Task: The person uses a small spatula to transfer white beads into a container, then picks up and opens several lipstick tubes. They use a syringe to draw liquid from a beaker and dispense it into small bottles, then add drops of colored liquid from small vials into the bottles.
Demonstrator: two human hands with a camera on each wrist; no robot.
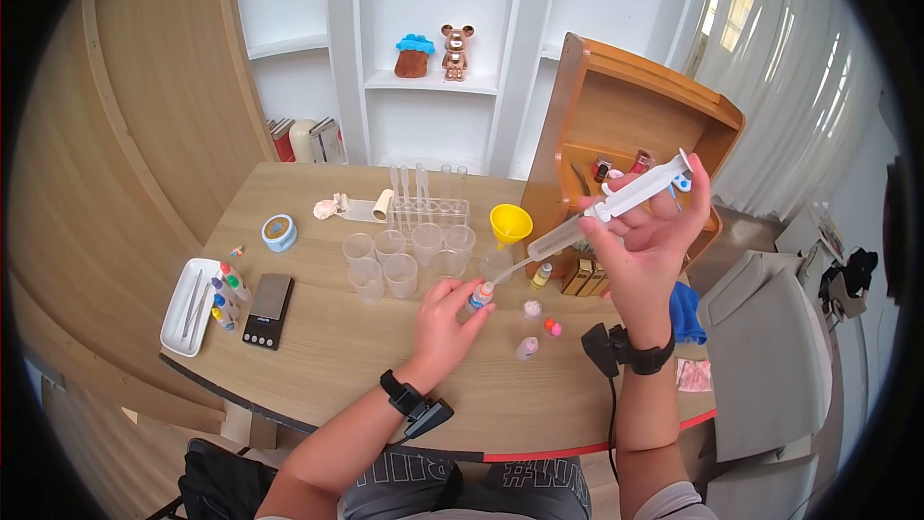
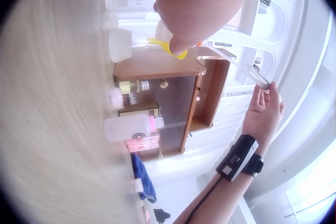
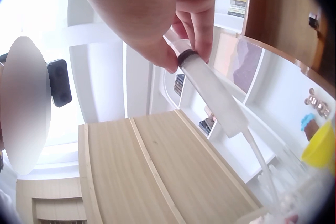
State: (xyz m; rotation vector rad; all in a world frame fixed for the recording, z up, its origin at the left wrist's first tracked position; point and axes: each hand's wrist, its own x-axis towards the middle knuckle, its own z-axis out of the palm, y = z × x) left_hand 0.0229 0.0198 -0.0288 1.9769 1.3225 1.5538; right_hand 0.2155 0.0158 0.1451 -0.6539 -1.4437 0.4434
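Observation:
My left hand (image 1: 445,327) grips a small bottle (image 1: 480,299) with an orange-pink neck, above the table's middle. The right hand (image 1: 640,260), raised higher to the right, holds a large syringe (image 1: 558,239) at a slant, with its white plunger drawn far out. From the syringe's lower end a thin pale nozzle tube (image 1: 505,274) reaches down to the bottle's mouth. In the right wrist view, thumb and fingers pinch the syringe barrel (image 3: 212,92) near its dark seal; the barrel looks cloudy white. In the left wrist view my left hand (image 2: 199,3) mostly hides the bottle.
A yellow funnel (image 1: 510,221) stands just behind the bottle. Several clear cups (image 1: 400,275) and a test tube rack (image 1: 443,212) are behind to the left. Further left are a black scale (image 1: 269,311) and a white tray (image 1: 175,327). A wooden cabinet (image 1: 616,87) rises at right.

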